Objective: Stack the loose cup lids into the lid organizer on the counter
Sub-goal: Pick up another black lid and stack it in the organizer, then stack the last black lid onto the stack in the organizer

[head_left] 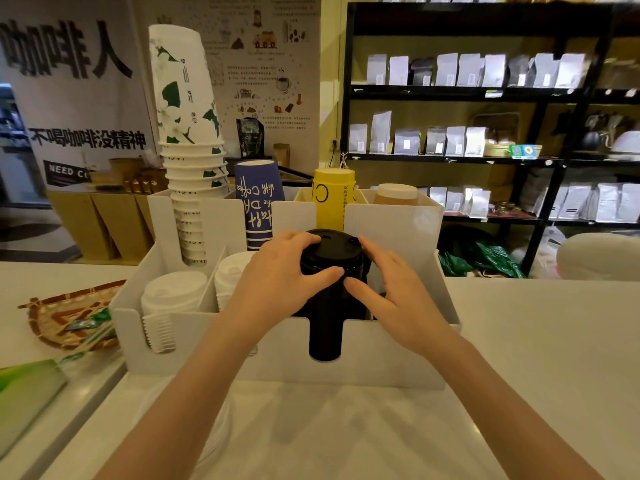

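Note:
A white lid organizer [388, 355] stands on the counter in front of me. A stack of black lids [332, 251] fills its third front slot, showing through the slot cut-out. My left hand [277, 282] grips the stack's top from the left, thumb on its front. My right hand [391, 292] cups the stack from the right, fingertips on the rim. Two stacks of white lids [173, 292] fill the slots further left; my left hand partly hides the second one.
Behind the lids stand stacks of cups: white with green leaves [188, 133], blue [258, 202], yellow [334, 199], brown [396, 194]. A woven basket [65, 317] with packets lies left. A green booklet [24, 393] is at the near left. Shelves of bags line the back right.

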The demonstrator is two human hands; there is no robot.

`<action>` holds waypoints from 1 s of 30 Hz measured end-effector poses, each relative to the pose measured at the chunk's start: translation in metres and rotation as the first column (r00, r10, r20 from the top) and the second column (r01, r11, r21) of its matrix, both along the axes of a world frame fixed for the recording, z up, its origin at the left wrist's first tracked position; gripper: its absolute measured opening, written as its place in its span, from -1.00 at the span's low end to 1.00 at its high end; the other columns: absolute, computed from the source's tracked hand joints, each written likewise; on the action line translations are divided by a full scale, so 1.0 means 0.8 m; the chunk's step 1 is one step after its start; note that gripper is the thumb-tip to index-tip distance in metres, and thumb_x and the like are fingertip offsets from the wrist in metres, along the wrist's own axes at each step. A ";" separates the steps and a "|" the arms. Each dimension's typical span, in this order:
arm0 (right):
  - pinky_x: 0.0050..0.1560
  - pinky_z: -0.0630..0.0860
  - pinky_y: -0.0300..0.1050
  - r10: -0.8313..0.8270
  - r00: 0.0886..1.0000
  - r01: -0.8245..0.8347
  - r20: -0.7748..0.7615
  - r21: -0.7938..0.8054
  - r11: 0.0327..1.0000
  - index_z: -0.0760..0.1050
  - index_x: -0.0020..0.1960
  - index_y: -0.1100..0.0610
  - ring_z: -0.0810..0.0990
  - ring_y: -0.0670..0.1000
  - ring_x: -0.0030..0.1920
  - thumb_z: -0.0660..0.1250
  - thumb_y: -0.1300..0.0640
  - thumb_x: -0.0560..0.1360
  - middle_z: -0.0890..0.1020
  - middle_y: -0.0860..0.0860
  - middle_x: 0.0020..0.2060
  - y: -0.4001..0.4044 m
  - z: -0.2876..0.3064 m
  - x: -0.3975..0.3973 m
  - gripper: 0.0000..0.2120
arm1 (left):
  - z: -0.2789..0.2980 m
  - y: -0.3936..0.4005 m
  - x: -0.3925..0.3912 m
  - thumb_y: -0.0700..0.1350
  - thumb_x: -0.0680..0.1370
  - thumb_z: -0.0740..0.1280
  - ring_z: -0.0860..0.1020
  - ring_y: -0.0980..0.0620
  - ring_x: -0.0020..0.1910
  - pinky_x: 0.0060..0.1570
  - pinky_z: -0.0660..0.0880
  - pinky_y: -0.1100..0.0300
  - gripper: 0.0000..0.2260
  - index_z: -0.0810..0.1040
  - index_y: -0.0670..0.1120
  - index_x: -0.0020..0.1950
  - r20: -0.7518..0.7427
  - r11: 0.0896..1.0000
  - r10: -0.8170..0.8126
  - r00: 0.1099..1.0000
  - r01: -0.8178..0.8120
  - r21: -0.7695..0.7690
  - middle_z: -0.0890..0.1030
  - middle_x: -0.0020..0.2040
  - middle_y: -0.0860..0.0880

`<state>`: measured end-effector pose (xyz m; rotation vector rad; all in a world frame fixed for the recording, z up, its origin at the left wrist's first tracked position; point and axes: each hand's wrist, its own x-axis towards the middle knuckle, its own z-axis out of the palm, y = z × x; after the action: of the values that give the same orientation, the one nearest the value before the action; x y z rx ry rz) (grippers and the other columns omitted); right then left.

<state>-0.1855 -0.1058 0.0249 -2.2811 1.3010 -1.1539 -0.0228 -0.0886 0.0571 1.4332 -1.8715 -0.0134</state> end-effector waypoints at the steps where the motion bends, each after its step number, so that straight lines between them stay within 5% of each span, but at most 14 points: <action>1: 0.37 0.28 0.07 0.003 1.000 -0.003 -0.012 -0.009 1.000 0.12 0.41 -0.06 0.31 -0.03 0.34 0.20 -0.07 0.48 0.37 -0.03 0.36 0.000 0.000 -0.001 -0.45 | 0.000 0.000 -0.001 0.11 0.40 0.34 0.40 0.00 0.24 0.11 0.30 0.22 -0.48 0.36 -0.02 0.31 0.019 1.000 0.012 1.000 -0.012 0.007 0.47 0.27 -0.03; 13: 0.42 0.11 -0.03 -0.069 0.967 0.051 -0.243 -0.078 0.996 -0.07 0.45 -0.02 0.15 -0.01 0.42 0.22 -0.11 0.46 0.22 -0.01 0.44 0.014 0.000 -0.002 -0.31 | -0.007 0.003 -0.003 0.10 0.42 0.32 0.41 -0.01 0.24 0.14 0.32 0.18 -0.50 0.34 -0.03 0.31 0.055 1.000 0.002 0.998 -0.003 0.015 0.46 0.29 -0.05; 20: 0.29 0.20 -0.18 0.021 0.999 -0.019 -0.046 0.053 0.998 0.00 0.43 -0.06 0.21 -0.10 0.37 0.29 -0.01 0.45 0.27 -0.06 0.40 0.066 0.016 -0.020 -0.33 | -0.034 0.004 -0.015 0.03 0.52 0.19 0.35 -0.12 0.28 0.20 0.31 0.11 -0.52 0.20 -0.13 0.37 0.027 1.000 0.012 1.000 -0.012 -0.028 0.32 0.35 -0.15; 26: -0.03 0.31 -0.41 0.020 0.998 -0.015 -0.068 0.081 0.997 0.09 0.40 -0.14 0.40 -0.37 -0.07 0.26 -0.04 0.46 0.36 -0.17 0.32 0.137 -0.009 -0.049 -0.43 | -0.061 0.009 -0.023 0.03 0.56 0.07 0.00 -0.15 0.49 0.42 0.03 0.06 -0.45 -0.05 -0.14 0.46 -0.018 0.997 0.028 0.999 -0.029 -0.067 0.00 0.51 -0.21; 30: -0.03 0.39 -0.46 0.024 0.989 0.006 -0.146 0.201 0.980 0.23 0.32 -0.18 0.33 -0.30 0.22 0.21 -0.18 0.41 0.37 -0.25 0.28 0.183 -0.045 -0.080 -0.51 | -0.073 0.021 -0.030 0.06 0.56 0.05 -0.13 -0.13 0.49 0.43 -0.11 0.04 -0.42 -0.15 -0.11 0.46 0.020 0.995 0.050 0.999 -0.048 -0.083 -0.10 0.51 -0.21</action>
<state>-0.2491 0.0408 -0.0114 -2.2560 1.3890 -0.8211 -0.0470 -0.0717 -0.0013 1.4274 -1.8328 0.1028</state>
